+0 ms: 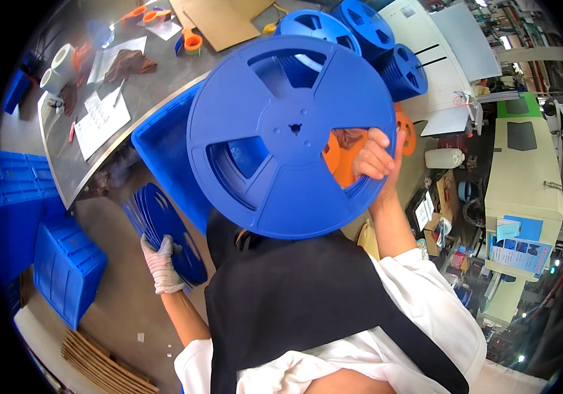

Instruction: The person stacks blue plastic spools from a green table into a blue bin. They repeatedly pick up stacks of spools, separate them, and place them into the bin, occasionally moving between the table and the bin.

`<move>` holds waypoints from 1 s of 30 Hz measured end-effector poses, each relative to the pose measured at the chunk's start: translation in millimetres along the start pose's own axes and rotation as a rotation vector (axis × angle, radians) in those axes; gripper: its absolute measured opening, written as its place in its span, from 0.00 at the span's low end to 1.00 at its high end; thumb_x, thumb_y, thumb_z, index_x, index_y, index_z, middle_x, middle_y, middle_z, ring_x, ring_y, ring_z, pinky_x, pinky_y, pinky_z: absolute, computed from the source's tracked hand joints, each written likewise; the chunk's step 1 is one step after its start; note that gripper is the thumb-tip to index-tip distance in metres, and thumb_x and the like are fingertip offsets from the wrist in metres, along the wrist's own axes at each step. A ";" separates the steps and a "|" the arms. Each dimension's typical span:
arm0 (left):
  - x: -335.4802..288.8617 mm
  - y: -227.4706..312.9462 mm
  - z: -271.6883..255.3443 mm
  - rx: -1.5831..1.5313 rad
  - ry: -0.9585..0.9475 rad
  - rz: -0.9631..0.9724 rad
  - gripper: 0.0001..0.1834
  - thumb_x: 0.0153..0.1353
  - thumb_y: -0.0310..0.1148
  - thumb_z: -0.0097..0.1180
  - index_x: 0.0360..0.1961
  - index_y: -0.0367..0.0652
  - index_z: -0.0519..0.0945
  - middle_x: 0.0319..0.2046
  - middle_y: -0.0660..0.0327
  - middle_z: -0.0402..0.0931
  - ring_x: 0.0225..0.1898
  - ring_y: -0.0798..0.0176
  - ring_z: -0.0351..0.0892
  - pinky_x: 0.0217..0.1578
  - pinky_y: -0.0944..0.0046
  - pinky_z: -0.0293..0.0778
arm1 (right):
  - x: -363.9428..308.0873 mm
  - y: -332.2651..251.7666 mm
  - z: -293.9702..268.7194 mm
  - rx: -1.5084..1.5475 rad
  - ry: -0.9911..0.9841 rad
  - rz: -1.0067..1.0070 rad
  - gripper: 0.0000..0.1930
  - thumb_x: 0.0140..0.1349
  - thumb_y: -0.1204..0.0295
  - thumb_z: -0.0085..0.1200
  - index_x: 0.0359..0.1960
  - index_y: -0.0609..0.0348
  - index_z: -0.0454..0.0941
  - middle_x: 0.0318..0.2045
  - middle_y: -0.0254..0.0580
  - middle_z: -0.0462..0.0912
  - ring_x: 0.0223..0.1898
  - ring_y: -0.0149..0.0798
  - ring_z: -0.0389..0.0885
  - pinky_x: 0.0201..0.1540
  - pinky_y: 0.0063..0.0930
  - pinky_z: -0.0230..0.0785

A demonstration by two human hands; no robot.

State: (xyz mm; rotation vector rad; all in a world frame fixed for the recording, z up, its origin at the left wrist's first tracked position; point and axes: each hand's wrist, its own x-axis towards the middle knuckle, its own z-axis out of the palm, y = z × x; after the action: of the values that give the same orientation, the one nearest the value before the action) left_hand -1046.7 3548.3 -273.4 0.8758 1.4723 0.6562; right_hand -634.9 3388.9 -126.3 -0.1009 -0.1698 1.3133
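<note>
My bare right hand point(381, 161) grips a large blue plastic reel point(301, 187) by its right rim, with the fingers curled through one of its openings. The reel is raised in front of my chest with its flat face toward me. Low on the left, my left hand point(162, 264) wears a whitish glove and is closed on a stack of blue reel discs point(160, 213), fanned slightly apart. An orange reel point(346, 176) shows through the raised reel's opening, and more orange point(405, 133) appears beyond its right edge.
Behind the raised reel sits a blue crate point(170, 148), partly hidden. A grey table point(157, 82) carries papers, tape rolls and orange-handled tools. Stacked blue reels point(365, 29) stand at the back. Blue bins point(68, 266) lie to the left, and a pale machine point(524, 171) stands right.
</note>
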 end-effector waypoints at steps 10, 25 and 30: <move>-33.9 15.9 41.9 -0.086 -0.044 0.309 0.35 0.55 0.20 0.59 0.62 0.40 0.57 0.38 0.59 0.77 0.38 0.67 0.76 0.46 0.65 0.73 | 40.3 36.6 4.7 -0.015 0.392 0.194 0.29 0.67 0.45 0.43 0.39 0.66 0.70 0.18 0.30 0.64 0.19 0.25 0.59 0.24 0.20 0.57; -55.6 19.5 62.4 0.394 -0.872 0.565 0.54 0.37 0.34 0.74 0.64 0.31 0.58 0.55 0.40 0.71 0.60 0.44 0.70 0.61 0.56 0.63 | 78.3 53.0 -14.1 0.037 0.842 0.211 0.32 0.67 0.43 0.42 0.47 0.68 0.67 0.26 0.36 0.73 0.25 0.31 0.69 0.29 0.23 0.69; -62.5 12.4 72.4 0.499 -0.826 0.437 0.49 0.44 0.29 0.68 0.65 0.30 0.55 0.54 0.40 0.72 0.56 0.45 0.74 0.58 0.57 0.67 | 81.0 49.5 -35.9 0.026 0.879 0.150 0.35 0.67 0.42 0.40 0.48 0.71 0.66 0.31 0.42 0.75 0.27 0.37 0.75 0.35 0.31 0.77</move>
State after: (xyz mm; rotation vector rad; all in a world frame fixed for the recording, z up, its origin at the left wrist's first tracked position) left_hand -975.0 3496.1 -235.4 1.6429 0.6854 0.1626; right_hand -655.7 3480.5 -164.5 -0.6613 0.6115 1.3094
